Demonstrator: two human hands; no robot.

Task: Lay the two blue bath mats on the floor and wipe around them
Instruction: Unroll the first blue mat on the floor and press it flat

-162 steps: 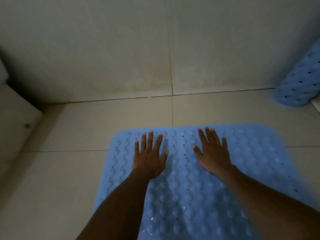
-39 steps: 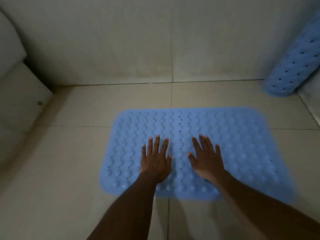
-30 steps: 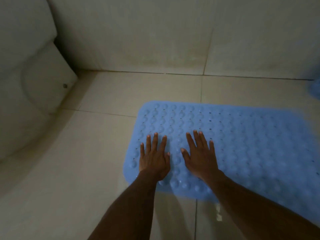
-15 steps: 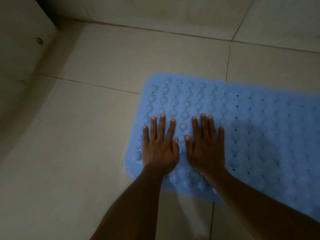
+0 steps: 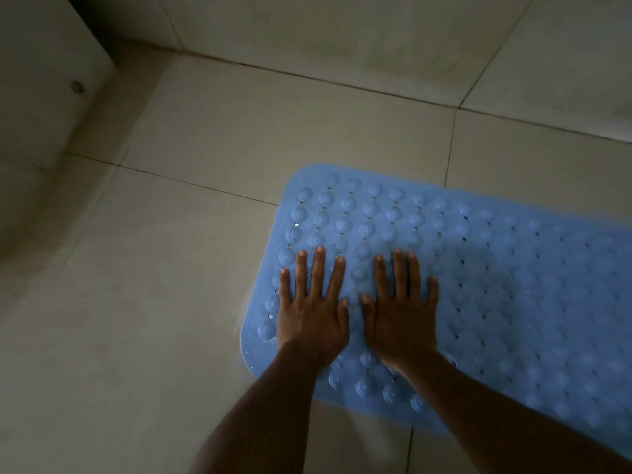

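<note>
A blue bath mat (image 5: 496, 285) with raised bumps and small holes lies flat on the beige tiled floor (image 5: 171, 268), running off the right edge of the view. My left hand (image 5: 313, 309) rests palm down near the mat's left end, fingers spread and holding nothing. Right beside it, my right hand (image 5: 402, 311) also presses flat on the mat, thumbs almost touching. The second blue mat is out of view.
A tiled wall (image 5: 342, 32) runs along the back. At the left stands a pale fixture (image 5: 44, 90) with a small round cap on its side. Bare floor tiles lie left of the mat and behind it.
Both hands have slid from the mat's middle to its left end and come close together. The view swung left and down, so the rolled second mat at the right dropped out of sight.
</note>
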